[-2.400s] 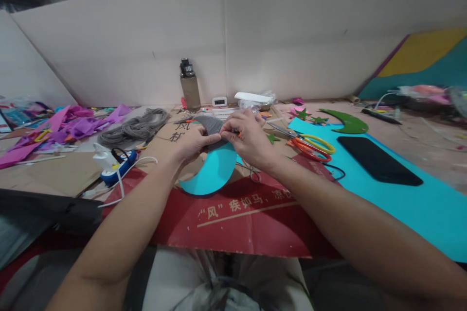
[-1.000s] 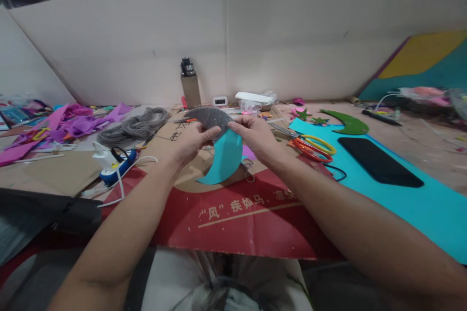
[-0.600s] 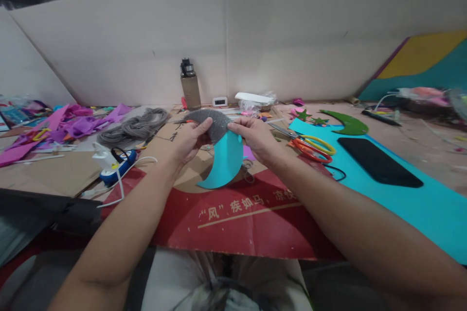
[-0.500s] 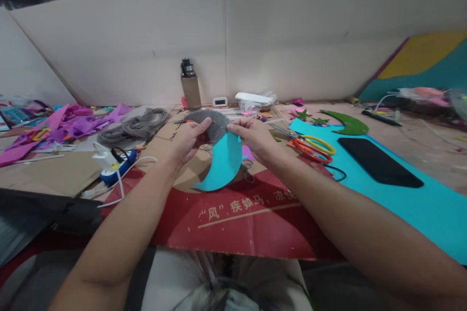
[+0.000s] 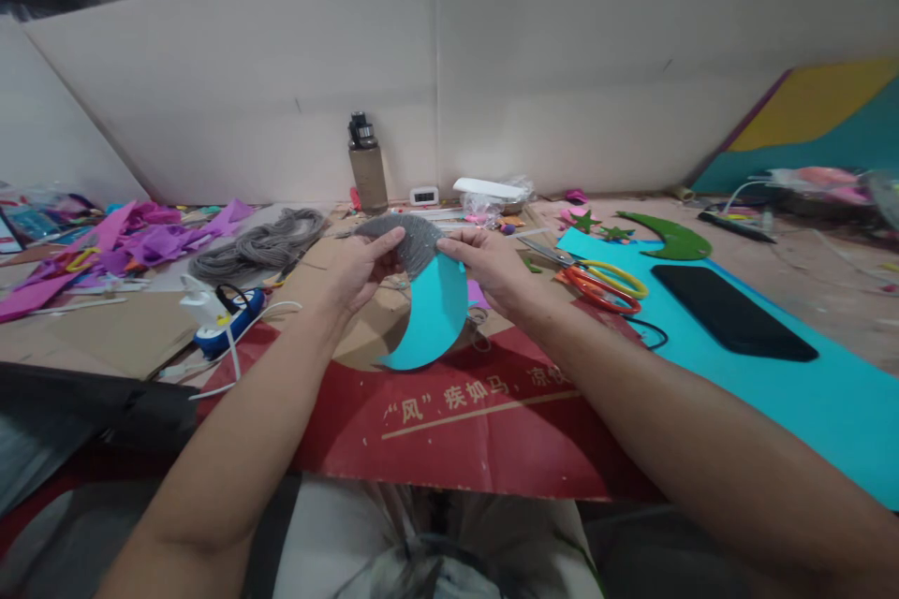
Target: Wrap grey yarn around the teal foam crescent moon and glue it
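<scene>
Left hand [image 5: 360,270] and right hand [image 5: 492,267] are each clamped on the teal crescent [image 5: 430,318] (upper part wrapped in grey yarn [image 5: 407,239]), held above the tabletop [image 5: 807,271] centre, left of the scissors [image 5: 596,283].

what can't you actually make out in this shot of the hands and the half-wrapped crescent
Head view, the only one:
- Loose end of the grey yarn on the blue crescent: hidden where the left hand and right hand pinch it.
- Display of the small white clock: too small to read.
- Print on the red cardboard: its right part is covered by the right forearm.
- Pile at the far right: blurred.
</scene>
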Demonstrator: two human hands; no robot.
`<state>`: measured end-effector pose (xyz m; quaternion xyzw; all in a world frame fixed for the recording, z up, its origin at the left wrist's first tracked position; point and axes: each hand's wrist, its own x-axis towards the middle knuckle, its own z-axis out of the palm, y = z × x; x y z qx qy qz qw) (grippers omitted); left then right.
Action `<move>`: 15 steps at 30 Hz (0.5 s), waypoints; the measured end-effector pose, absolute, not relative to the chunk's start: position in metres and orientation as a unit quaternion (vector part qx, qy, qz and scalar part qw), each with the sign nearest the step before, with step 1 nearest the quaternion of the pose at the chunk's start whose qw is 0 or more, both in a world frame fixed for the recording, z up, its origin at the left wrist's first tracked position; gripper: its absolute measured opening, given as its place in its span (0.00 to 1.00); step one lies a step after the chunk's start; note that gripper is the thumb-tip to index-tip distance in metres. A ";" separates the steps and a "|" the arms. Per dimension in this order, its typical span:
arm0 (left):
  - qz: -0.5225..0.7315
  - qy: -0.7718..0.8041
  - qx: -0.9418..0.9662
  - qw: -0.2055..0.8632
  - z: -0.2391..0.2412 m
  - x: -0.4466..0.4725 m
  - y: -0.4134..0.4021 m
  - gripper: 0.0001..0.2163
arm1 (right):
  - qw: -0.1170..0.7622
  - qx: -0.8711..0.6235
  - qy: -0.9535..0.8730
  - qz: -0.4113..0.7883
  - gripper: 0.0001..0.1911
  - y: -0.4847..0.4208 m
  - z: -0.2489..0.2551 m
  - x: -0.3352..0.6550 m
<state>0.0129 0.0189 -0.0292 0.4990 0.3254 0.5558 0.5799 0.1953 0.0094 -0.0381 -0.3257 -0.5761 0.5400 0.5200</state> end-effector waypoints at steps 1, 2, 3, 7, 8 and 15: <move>0.547 0.325 0.500 0.587 -0.030 0.013 0.019 0.16 | 0.522 -0.325 -0.568 0.547 0.13 0.010 -0.039 0.196; 0.535 0.327 0.502 0.596 -0.030 0.013 0.018 0.17 | 0.525 -0.325 -0.558 0.554 0.12 0.011 -0.039 0.196; 0.521 0.329 0.506 0.604 -0.031 0.014 0.018 0.18 | 0.528 -0.326 -0.550 0.559 0.12 0.011 -0.040 0.196; 0.465 0.357 0.553 0.592 -0.031 0.015 0.013 0.16 | 0.527 -0.313 -0.546 0.571 0.12 0.013 -0.041 0.197; 0.463 0.366 0.563 0.579 -0.031 0.015 0.012 0.15 | 0.524 -0.303 -0.553 0.572 0.13 0.013 -0.041 0.197; 0.491 0.398 0.583 0.511 -0.026 0.016 0.009 0.14 | 0.518 -0.268 -0.584 0.564 0.16 0.011 -0.036 0.196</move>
